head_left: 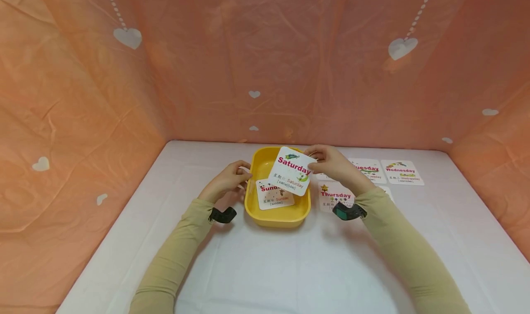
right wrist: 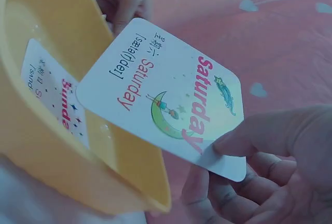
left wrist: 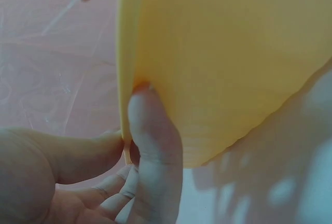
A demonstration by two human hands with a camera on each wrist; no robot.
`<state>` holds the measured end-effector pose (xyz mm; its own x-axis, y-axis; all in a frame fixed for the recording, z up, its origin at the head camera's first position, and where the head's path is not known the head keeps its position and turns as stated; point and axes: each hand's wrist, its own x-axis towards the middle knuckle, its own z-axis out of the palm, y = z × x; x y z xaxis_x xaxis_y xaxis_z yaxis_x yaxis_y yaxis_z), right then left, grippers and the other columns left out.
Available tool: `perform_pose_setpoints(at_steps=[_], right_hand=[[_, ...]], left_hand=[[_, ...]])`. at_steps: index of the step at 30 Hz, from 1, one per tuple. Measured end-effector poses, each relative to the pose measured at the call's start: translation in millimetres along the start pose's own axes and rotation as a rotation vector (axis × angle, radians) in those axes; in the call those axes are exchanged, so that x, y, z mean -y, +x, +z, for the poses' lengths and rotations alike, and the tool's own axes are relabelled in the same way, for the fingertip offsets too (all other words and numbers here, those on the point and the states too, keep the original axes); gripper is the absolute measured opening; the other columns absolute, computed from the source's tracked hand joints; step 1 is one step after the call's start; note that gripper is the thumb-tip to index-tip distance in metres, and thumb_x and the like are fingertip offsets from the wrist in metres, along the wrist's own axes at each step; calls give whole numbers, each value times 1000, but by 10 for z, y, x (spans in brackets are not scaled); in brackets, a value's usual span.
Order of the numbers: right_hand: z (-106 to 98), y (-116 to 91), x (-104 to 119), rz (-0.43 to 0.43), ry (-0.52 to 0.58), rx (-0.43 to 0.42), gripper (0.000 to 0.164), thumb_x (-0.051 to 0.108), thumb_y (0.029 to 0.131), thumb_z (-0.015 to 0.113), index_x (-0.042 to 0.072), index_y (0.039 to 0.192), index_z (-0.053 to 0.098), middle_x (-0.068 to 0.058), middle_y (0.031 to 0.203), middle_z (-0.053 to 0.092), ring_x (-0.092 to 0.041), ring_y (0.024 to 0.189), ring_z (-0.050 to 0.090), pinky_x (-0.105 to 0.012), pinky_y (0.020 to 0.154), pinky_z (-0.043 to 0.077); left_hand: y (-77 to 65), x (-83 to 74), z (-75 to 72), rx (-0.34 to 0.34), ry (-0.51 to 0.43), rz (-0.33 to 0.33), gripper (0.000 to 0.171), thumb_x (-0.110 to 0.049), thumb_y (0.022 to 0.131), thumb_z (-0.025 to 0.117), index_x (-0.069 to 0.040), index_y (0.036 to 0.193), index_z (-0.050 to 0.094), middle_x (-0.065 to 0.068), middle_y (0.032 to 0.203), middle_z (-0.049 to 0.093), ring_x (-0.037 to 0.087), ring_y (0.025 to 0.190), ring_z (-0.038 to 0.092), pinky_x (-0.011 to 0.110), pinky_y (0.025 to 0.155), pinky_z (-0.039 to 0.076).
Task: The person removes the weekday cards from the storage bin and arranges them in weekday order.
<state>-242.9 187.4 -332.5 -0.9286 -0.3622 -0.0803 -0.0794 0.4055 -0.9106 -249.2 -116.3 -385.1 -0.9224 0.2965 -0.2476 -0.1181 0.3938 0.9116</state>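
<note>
My right hand (head_left: pixel 333 164) pinches the white Saturday card (head_left: pixel 291 171) by one corner, thumb on its printed face. The card is tilted above a yellow plastic tub (head_left: pixel 276 218), overlapping it in the head view. Inside the tub lies the Sunday card (head_left: pixel 276 200), partly covered by the Saturday card in that view. My left hand (head_left: pixel 227 181) grips the tub's left rim. In the left wrist view its thumb and a finger (left wrist: pixel 155 146) pinch the yellow wall (left wrist: pixel 218 53) from both sides. The right wrist view shows a moon picture on the Saturday card (right wrist: pixel 171 99).
Right of the tub, several day cards lie in rows on the white-covered table (head_left: pixel 265 268): Wednesday (head_left: pixel 402 172), Tuesday (head_left: pixel 366 167) and Thursday (head_left: pixel 331 195) are readable. My right forearm and hand partly hide them. An orange curtain with hearts (head_left: pixel 265 65) stands behind and at the sides.
</note>
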Motion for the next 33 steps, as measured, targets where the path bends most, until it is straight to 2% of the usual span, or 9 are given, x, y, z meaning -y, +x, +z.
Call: perform_pose_setpoints(at_steps=[7, 12, 16, 25, 29, 33], right_hand=[[-322, -274, -127, 25, 59, -35, 37, 4, 91, 59, -1, 126, 47, -20, 120, 59, -26, 100, 60, -45, 93, 45], [-568, -448, -310, 16, 101, -68, 36, 5, 94, 58, -5, 126, 44, -17, 117, 61, -15, 96, 62, -35, 88, 49], [-757, -595, -442, 39, 86, -95, 39, 10, 96, 57, -7, 128, 42, -9, 114, 62, -11, 96, 61, -28, 86, 49], [-1099, -896, -716, 62, 94, -161, 46, 12, 96, 59, -8, 130, 37, 11, 103, 62, -3, 94, 60, -23, 82, 51], [-1179, -993, -825, 65, 149, -186, 37, 9, 94, 60, -3, 124, 42, 15, 99, 62, 0, 92, 60, -21, 80, 52], [-1256, -1089, -951, 68, 284, -203, 25, 3, 93, 61, 8, 115, 50, 14, 98, 63, -2, 89, 61, -21, 76, 52]], left_hand=[[-10, 16, -12, -3, -5, -9, 35, -9, 98, 54, 2, 130, 43, 24, 100, 60, 18, 67, 61, 27, 56, 49], [-9, 26, -13, -1, -11, -3, 35, -9, 98, 54, 2, 130, 43, 24, 100, 61, 18, 67, 62, 27, 55, 48], [-18, 20, -18, 3, -16, 0, 36, -9, 99, 53, 3, 130, 42, 25, 100, 61, 19, 68, 61, 27, 55, 47], [-38, 32, -24, -9, 8, -18, 35, -11, 98, 54, 0, 130, 44, 22, 100, 60, 20, 71, 62, 30, 60, 51], [-43, 53, -34, -14, 1, -16, 34, -12, 98, 54, 0, 129, 44, 22, 100, 60, 20, 70, 61, 29, 59, 50], [-35, 45, -32, -5, -9, -7, 35, -12, 99, 53, 1, 130, 43, 24, 101, 60, 20, 70, 61, 29, 59, 50]])
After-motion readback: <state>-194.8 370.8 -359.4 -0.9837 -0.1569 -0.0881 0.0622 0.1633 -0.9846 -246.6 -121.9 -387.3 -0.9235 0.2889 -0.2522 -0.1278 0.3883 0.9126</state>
